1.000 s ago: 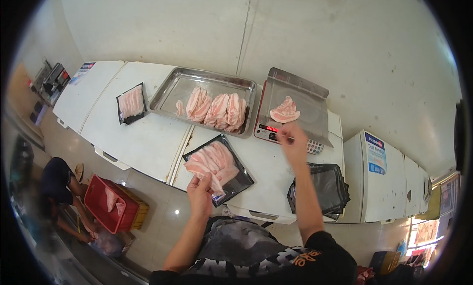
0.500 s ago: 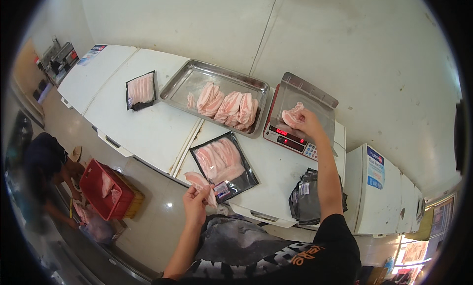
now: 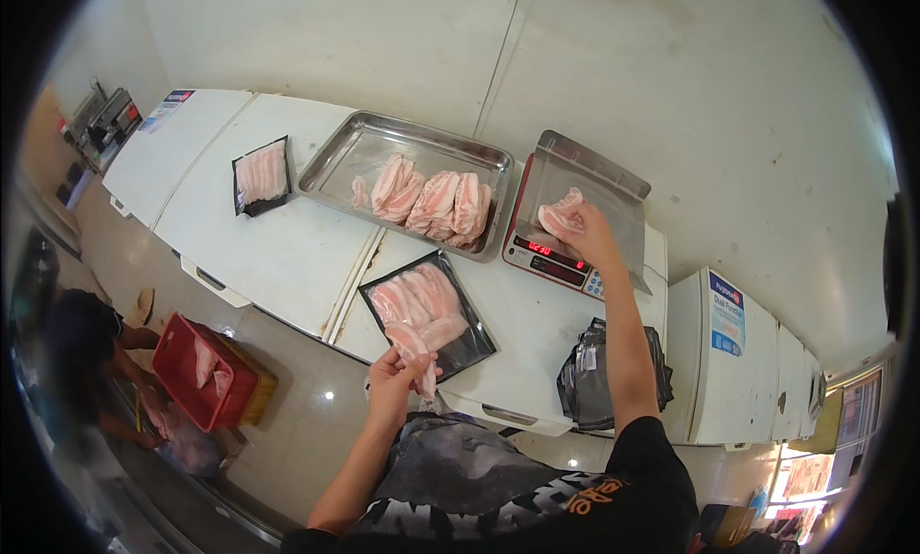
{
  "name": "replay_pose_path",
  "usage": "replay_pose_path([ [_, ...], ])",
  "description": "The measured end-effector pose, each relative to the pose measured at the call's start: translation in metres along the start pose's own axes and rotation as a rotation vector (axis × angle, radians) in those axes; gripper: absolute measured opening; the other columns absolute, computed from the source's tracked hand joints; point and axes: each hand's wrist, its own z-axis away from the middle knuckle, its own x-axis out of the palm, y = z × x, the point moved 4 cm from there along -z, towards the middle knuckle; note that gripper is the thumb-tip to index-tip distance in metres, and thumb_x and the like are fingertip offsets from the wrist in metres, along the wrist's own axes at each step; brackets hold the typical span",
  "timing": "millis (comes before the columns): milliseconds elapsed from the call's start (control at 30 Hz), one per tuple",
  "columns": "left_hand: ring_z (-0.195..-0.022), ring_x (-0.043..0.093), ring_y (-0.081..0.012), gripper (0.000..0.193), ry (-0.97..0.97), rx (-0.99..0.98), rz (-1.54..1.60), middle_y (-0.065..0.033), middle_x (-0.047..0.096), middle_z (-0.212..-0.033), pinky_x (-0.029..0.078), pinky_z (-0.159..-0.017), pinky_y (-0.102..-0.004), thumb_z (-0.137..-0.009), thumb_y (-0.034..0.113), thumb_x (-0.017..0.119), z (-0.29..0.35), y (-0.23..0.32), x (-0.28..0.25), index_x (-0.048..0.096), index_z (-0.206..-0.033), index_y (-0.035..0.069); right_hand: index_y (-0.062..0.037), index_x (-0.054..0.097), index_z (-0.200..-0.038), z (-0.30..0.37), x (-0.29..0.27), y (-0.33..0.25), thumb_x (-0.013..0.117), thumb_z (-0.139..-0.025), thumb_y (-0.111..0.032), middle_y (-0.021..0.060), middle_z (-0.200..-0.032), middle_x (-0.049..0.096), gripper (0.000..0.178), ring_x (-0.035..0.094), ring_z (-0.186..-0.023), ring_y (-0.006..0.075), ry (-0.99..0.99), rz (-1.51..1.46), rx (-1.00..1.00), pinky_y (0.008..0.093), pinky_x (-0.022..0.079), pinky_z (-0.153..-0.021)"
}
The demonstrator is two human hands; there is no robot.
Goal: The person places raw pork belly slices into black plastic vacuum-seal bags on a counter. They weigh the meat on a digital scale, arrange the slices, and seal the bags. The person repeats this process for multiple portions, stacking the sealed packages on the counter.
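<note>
My left hand (image 3: 391,383) pinches a pork belly slice (image 3: 410,348), held over the near edge of a black pack (image 3: 470,341) with several slices laid on it. Over at the right, my right hand (image 3: 586,236) has its fingers closed on another pork belly slice (image 3: 559,212), just above or touching the metal pan of a red and white digital scale (image 3: 628,219); whether the slice rests on the pan I cannot tell. Between them at the back, a steel tray (image 3: 331,142) holds stacks of pork belly slices (image 3: 436,201).
White chest freezers (image 3: 259,238) form the worktop. A filled pack (image 3: 261,175) lies at left, and a stack of black packs (image 3: 599,377) near my right forearm. On the floor, a red crate (image 3: 187,381) holds meat; a person (image 3: 86,343) crouches beside it.
The left hand has moved slightly right and up with its slice, now overlapping the pack. My right hand stays at the scale with its slice, and the scale's display has changed.
</note>
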Motion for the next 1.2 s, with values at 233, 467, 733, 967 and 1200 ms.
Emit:
replay_pose_path([
  [233,-0.091,0.082,-0.0216,0.031,-0.014,-0.035,0.002,-0.0138,0.081,-0.112,0.057,-0.061,-0.028,-0.101,0.01,0.078,0.003,-0.004,0.008,0.067,-0.127,-0.003,-0.0007,0.07,-0.102,-0.004,0.014,0.024,0.087,-0.083,-0.015,0.017,-0.103,0.069,0.029,0.067,-0.097,0.0331,0.016,0.028,-0.105,0.0421,0.056,-0.084],
  [467,-0.092,0.081,-0.0237,0.04,-0.025,-0.025,0.049,-0.0169,0.08,-0.115,0.062,-0.067,-0.0293,-0.099,0.005,0.08,0.005,-0.006,0.004,0.063,-0.134,-0.004,0.0011,0.068,-0.093,-0.001,0.02,0.027,0.086,-0.083,-0.015,0.0207,-0.091,0.071,0.026,0.069,-0.088,0.0373,-0.026,-0.011,0.013,0.0452,0.055,-0.079],
  [733,-0.094,0.081,-0.0243,0.041,-0.047,-0.015,0.033,-0.0176,0.079,-0.119,0.064,-0.076,-0.0326,-0.101,0.003,0.074,0.007,-0.008,0.006,0.062,-0.139,-0.004,0.0009,0.07,-0.098,0.012,-0.013,-0.006,0.076,-0.088,-0.007,0.0068,-0.085,0.071,0.014,0.067,-0.077,0.0187,0.161,-0.251,0.145,0.0332,0.054,-0.075],
  [967,-0.093,0.08,-0.0258,0.042,-0.033,-0.032,0.045,-0.0186,0.079,-0.117,0.064,-0.081,-0.0363,-0.099,0.003,0.075,0.001,-0.016,0.008,0.063,-0.138,-0.003,-0.0032,0.071,-0.1,0.1,0.022,-0.094,0.075,-0.086,-0.001,0.0022,-0.098,0.071,0.015,0.063,-0.083,0.0102,-0.113,-1.073,0.372,0.027,0.055,-0.075],
  [1200,-0.101,0.08,-0.0252,0.041,-0.09,-0.039,0.072,-0.0179,0.079,-0.122,0.064,-0.087,-0.0349,-0.101,0.002,0.071,-0.004,-0.022,0.02,0.061,-0.14,-0.005,-0.0002,0.076,-0.126,0.179,0.108,-0.176,0.08,-0.096,-0.002,0.0007,-0.104,0.074,0.03,0.068,-0.097,0.01,-0.293,-1.354,0.577,0.028,0.055,-0.088],
])
